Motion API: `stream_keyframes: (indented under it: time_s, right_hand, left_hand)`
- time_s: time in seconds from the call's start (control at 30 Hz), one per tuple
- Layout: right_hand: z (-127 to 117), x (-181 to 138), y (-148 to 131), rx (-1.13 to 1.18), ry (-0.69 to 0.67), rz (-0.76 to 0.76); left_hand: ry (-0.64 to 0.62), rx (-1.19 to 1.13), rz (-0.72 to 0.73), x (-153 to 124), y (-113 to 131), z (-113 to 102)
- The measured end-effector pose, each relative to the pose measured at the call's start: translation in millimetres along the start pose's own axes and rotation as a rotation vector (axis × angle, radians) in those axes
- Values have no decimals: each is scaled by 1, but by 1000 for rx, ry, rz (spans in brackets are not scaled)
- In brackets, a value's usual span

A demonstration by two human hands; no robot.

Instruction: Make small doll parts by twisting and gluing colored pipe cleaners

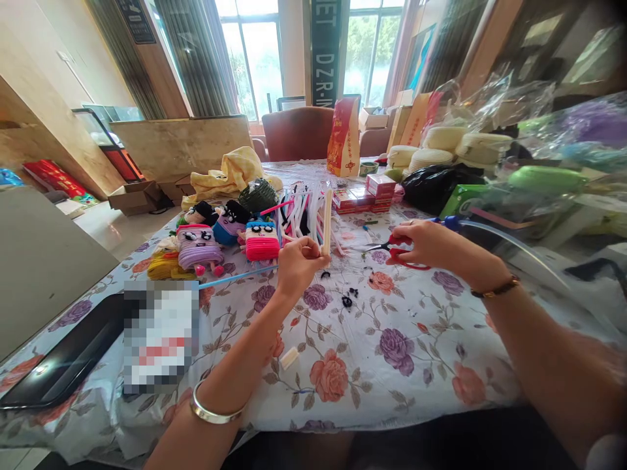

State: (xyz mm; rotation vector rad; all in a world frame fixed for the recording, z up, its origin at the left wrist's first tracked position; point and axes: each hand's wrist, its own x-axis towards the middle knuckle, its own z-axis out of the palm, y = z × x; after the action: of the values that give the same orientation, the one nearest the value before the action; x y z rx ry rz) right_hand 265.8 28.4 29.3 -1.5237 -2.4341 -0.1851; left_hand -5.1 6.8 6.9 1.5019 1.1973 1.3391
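Note:
My left hand (298, 264) is closed round the lower end of a cream-coloured stick (326, 220), which it holds upright above the flowered tablecloth (372, 352). My right hand (424, 243) grips red-handled scissors (392, 249) whose blades point left toward the stick. A thin light-blue stick (235, 277) lies on the cloth just left of my left hand. A short cream offcut (289, 358) lies nearer to me. Small black bits (349, 299) are scattered between my hands.
Several yarn-wrapped dolls (215, 243) and a heap of pipe cleaners (301, 212) lie beyond my hands. Red boxes (369, 192), a black bag (434, 183), plastic-wrapped supplies (539, 150) and a yellow cloth (235, 173) crowd the far side. A dark tablet (63, 359) lies at left.

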Motion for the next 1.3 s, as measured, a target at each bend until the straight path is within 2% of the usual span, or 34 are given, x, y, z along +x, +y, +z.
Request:
stream_keyframes:
  time_s: [0.13, 0.23, 0.37, 0.53, 0.73, 1.17, 1.3]
  right_hand:
    - [-5, -3, -8, -55, 26, 85]
    - [-6, -2, -15, 66, 21, 48]
    - [-6, 0, -29, 293, -77, -29]
    - [-7, 1, -44, 405, -223, -70]
    - [-2, 0, -50, 579, -305, -60]
    - [-1, 0, -61, 768, -389, 41]
    - [2, -1, -59, 812, -403, 29]
  left_hand:
    - [-7, -34, 1, -1, 1, 0]
    - [-21, -23, 5, -1, 1, 1]
    - [-56, -24, 16, 0, 2, 1]
    - [-140, -153, -19, -1, 6, 3]
    - [-199, -205, -50, -3, 10, 2]
    - [-266, -233, -73, -4, 12, 2]
    - [-263, -237, -95, -4, 13, 2]
